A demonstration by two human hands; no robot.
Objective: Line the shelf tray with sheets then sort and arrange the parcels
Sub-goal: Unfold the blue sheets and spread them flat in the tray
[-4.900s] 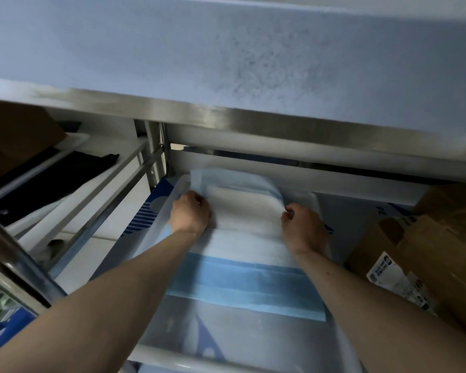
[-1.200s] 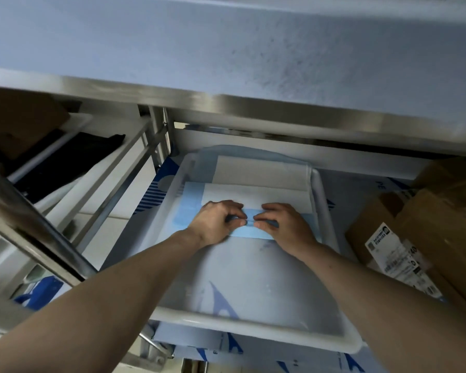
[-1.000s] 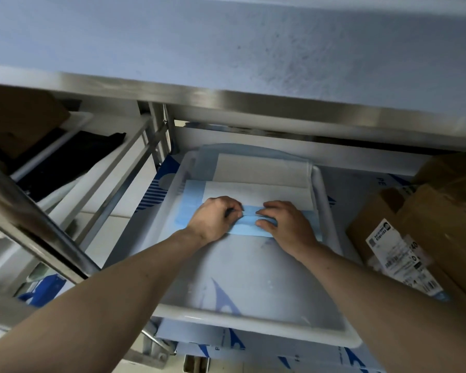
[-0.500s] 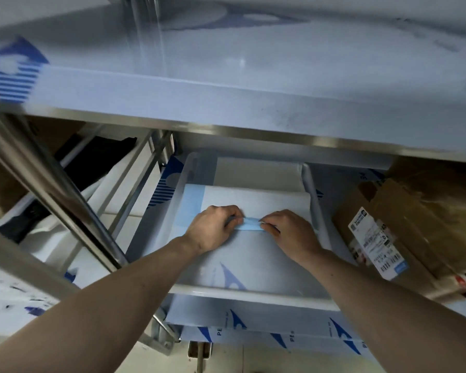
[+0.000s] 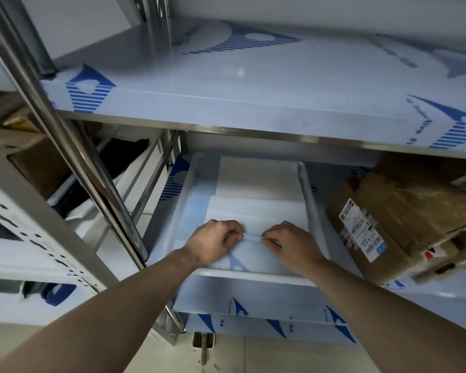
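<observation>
Bare forearms reach in from near edge. Left hand [image 5: 213, 242] and right hand [image 5: 292, 243] each pinch blue near edge of sheet [image 5: 256, 214], fingers curled on fold. Sheet lies in white tray [image 5: 253, 274] on lower shelf, overlapping another sheet farther back. Judged thin, light, limp, easily creased; best held at edge with both hands, then smoothed flat. Tray floor looks slick. Brown parcels [image 5: 404, 214] just right of tray. Film-covered steel upper shelf [image 5: 226, 84] overhangs; headroom tight.
</observation>
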